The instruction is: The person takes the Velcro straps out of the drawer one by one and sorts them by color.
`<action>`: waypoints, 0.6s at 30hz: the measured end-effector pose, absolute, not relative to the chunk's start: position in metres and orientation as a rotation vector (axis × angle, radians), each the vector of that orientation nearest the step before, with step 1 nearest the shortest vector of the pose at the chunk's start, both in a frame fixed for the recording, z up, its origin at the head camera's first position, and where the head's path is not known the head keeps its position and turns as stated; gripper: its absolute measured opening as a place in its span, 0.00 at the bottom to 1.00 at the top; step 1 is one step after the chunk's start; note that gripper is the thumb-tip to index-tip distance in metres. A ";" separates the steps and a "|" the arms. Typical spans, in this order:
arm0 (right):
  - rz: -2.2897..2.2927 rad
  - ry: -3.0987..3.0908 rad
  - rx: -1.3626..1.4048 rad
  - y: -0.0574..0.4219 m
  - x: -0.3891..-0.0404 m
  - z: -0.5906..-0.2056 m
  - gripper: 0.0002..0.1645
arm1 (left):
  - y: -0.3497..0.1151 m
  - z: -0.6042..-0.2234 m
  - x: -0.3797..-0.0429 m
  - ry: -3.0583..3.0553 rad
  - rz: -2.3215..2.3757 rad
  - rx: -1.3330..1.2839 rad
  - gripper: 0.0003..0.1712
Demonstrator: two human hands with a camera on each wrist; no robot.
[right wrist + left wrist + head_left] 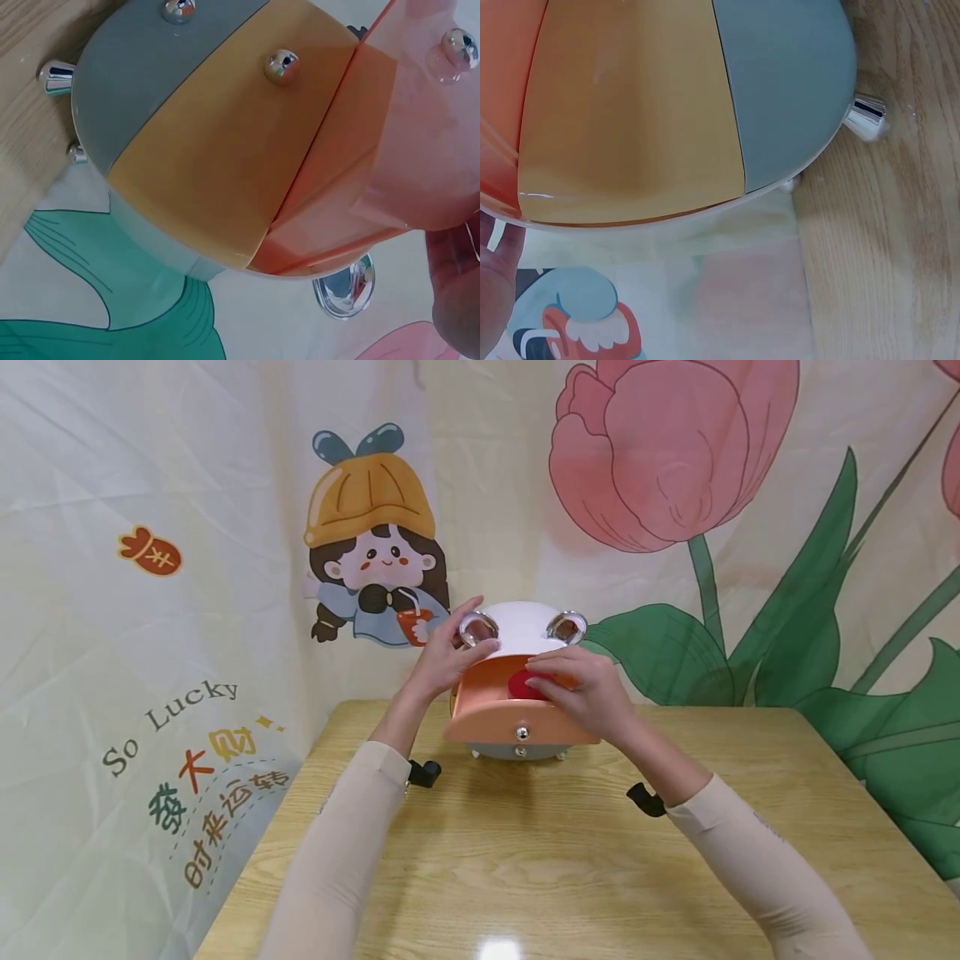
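Note:
A rounded white storage box (517, 622) with silver rings like ears stands on the table, its coral top drawer (487, 724) pulled out. Below that drawer are a yellow drawer (217, 127) and a grey drawer (795, 82), both closed. My left hand (444, 662) grips the box's upper left side around the left ring (478, 628), thumb in front. Over the drawer, my right hand (588, 687) pinches a red, rounded item (519, 685) whose exact kind is partly hidden by the fingers. Only fingers of each hand show in the wrist views.
The wooden table (480, 852) carries the box near its back edge. Close behind hangs a printed cloth (495, 510) with a cartoon figure and tulips. Black wrist-camera mounts (424, 774) stick out beside the wrists.

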State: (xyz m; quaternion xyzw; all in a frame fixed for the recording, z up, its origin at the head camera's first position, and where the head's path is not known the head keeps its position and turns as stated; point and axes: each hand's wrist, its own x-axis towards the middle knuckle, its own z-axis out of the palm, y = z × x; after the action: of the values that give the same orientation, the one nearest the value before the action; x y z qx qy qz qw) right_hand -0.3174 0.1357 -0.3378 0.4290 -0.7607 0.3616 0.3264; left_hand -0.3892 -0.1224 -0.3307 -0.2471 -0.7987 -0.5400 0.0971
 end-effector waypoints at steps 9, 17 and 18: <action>0.955 -2.307 1.105 0.137 -0.323 -0.329 0.20 | -0.128 -0.349 -0.415 -2.344 -1.583 -0.738 0.45; 0.922 -2.522 1.074 0.139 -0.331 -0.322 0.20 | -0.129 -0.352 -0.414 -2.335 -1.547 -0.752 0.45; 0.915 -2.529 1.076 0.140 -0.332 -0.323 0.21 | -0.129 -0.352 -0.414 -2.336 -1.538 -0.754 0.45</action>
State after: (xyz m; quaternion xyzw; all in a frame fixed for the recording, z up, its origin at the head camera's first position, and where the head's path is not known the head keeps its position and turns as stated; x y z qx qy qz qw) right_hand -0.3315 0.1397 -0.3225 0.3686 -0.8666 0.3135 0.1222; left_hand -0.4142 -0.1293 -0.3519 -0.2582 -0.8004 -0.5270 0.1220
